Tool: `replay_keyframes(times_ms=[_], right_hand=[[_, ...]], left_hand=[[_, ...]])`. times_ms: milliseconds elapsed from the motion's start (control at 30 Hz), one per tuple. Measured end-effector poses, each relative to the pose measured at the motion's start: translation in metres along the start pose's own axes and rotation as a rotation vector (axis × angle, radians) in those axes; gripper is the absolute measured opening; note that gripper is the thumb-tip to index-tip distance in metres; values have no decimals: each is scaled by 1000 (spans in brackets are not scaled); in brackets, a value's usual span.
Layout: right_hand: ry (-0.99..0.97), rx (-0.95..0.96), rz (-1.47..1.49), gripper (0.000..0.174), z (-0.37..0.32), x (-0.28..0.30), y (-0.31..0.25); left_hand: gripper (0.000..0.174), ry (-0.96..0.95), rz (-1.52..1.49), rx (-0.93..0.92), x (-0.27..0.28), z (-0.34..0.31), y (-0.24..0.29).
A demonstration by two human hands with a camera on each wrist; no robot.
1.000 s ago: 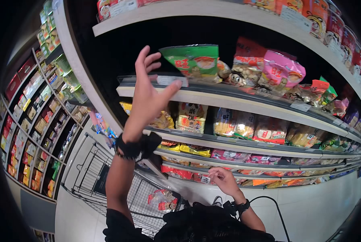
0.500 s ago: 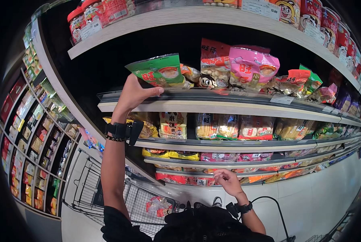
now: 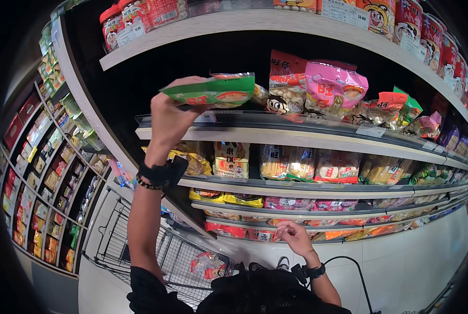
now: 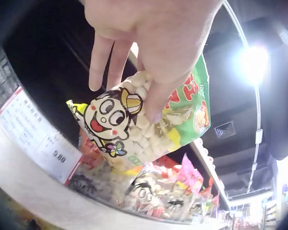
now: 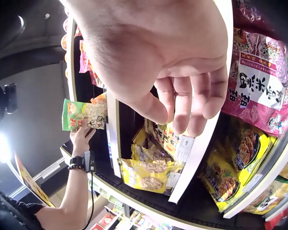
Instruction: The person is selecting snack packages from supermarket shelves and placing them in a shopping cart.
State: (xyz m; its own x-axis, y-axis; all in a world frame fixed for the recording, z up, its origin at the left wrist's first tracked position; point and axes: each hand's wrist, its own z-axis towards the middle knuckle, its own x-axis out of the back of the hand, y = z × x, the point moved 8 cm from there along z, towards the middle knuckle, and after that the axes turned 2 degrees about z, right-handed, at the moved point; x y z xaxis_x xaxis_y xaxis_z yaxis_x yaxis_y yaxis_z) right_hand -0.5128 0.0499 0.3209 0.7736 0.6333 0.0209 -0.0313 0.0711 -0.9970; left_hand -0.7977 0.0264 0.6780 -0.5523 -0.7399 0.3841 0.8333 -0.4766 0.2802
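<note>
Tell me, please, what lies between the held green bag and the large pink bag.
The head view shows a red bag and part of another bag between the green bag and the pink bag.

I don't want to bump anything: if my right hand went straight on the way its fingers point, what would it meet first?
Your right hand would probably meet the pale shelf edge by the price label, in front of the yellow snack bags. Depth is unclear, though.
</note>
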Motion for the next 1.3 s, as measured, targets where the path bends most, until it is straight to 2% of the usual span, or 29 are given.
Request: replay_keyframes(times_ms=[33, 100, 167, 233, 300, 367, 400, 433, 467, 500, 567, 600, 667, 767, 933, 1033, 1100, 1133, 1200, 1233, 1300], right_hand=[[1, -10, 14, 24, -1, -2, -1], [-1, -19, 30, 24, 3, -6, -6], [-26, -15, 1, 23, 4, -17, -6], [-60, -47, -10, 23, -2, -27, -2], [-115, -74, 92, 25, 11, -37, -21], [-258, -12, 279, 31, 16, -63, -51], [-283, 53, 281, 36, 26, -67, -70], [-321, 54, 289, 40, 18, -80, -73], [-339, 98, 290, 47, 19, -89, -80], [-358, 26, 322, 49, 19, -90, -76], [-351, 72, 320, 51, 20, -114, -87], [-352, 73, 321, 51, 24, -119, -87], [-400, 8, 79, 54, 20, -136, -72], [-402, -84, 126, 56, 17, -147, -66], [-418, -96, 126, 55, 14, -156, -61], [-417, -110, 154, 55, 13, -160, -61], [-352, -145, 22, 53, 16, -156, -56], [-352, -144, 22, 53, 18, -156, -54], [-131, -82, -17, 53, 28, -142, -56], [-131, -82, -16, 53, 29, -143, -57], [-59, 164, -340, 54, 31, -140, -80]], left_hand=[[38, 56, -29, -34, 11, -2, 10], [41, 66, -45, 17, 32, -10, 24], [44, 200, -234, 164, 62, -40, 26], [47, 255, -392, 320, 72, -66, 33], [45, 201, -423, 363, 67, -78, 40], [44, 182, -661, 527, 38, -131, 28], [45, 87, -693, 638, 22, -141, 23], [45, 4, -724, 814, 12, -176, 19], [45, -60, -715, 883, 3, -197, 12], [44, -67, -764, 871, 2, -194, 16], [43, -31, -804, 965, -17, -243, 7], [43, -44, -833, 998, -18, -245, 8], [45, -23, -839, 1009, -28, -277, 8], [46, -11, -836, 1038, -25, -293, 9], [45, -22, -840, 1078, -19, -305, 9], [51, -33, -833, 1020, -18, -310, 7], [65, 50, -805, 1050, -17, -316, 5], [65, 50, -805, 1050, -21, -322, 5], [80, 41, -560, 1020, -20, -330, 2], [80, 41, -560, 1020, -23, -332, 10], [84, -15, -700, 995, -38, -329, 24]])
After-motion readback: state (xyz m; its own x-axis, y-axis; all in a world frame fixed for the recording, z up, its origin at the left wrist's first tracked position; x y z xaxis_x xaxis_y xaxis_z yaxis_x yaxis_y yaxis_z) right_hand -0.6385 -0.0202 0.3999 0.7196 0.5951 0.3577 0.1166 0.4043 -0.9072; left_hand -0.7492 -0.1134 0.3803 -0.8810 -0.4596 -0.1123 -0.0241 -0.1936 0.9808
